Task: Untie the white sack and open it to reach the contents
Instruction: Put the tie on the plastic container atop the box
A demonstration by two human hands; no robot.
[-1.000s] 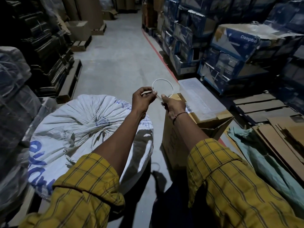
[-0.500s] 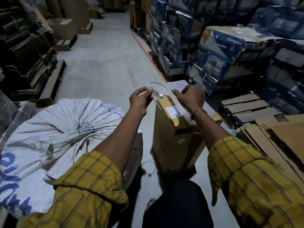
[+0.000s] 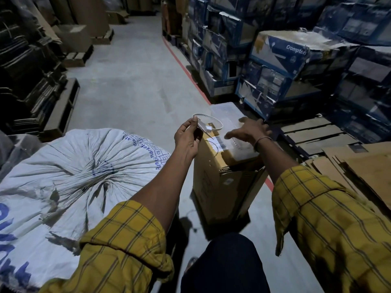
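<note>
Two hands are showing at centre frame: the left hand [image 3: 188, 138] and right hand [image 3: 249, 130]. One white sack [image 3: 69, 178] is sitting lower left, one white tie loop [image 3: 208, 123] and one brown carton [image 3: 224, 178] at centre.

The white sack [image 3: 69, 178] runs off the left edge, its blue lettering cut short. The right hand [image 3: 248, 130] is motion-blurred over the clear plastic lid [image 3: 226, 112].
</note>
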